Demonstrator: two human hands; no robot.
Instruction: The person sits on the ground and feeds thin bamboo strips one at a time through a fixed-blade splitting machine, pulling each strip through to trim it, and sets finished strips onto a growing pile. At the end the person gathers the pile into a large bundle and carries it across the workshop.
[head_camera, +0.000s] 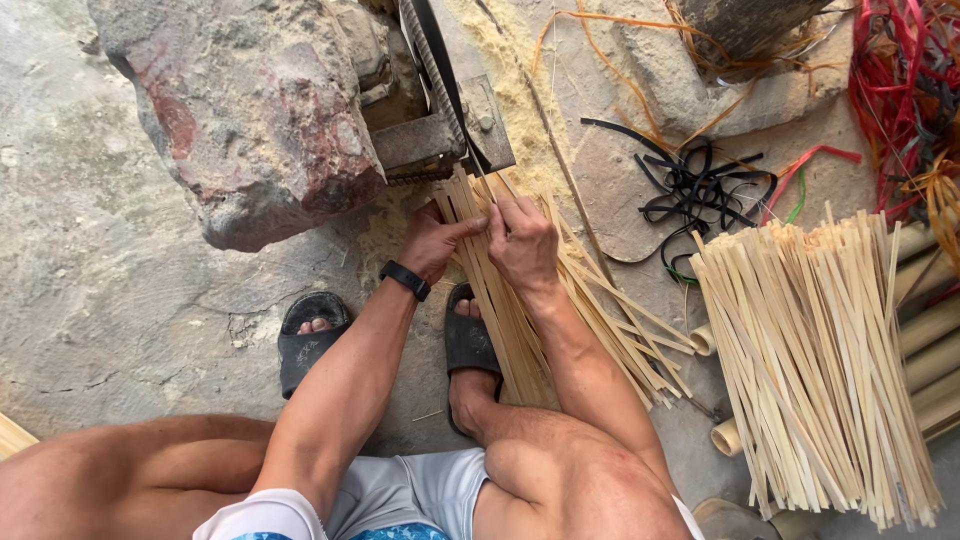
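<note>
Black straps (700, 190), red strips (900, 80), stacked slat bundle (820, 360).

A rough grey stone floor (120, 290) carries everything. Far left on it sits a large reddish rock (250, 110). Sawdust (520, 100) spreads at far centre. Black straps (700, 185) lie right of that, red cords (900, 90) far right. A big bundle of pale bamboo strips (820, 370) rests right, over bamboo tubes (930, 330).
</note>
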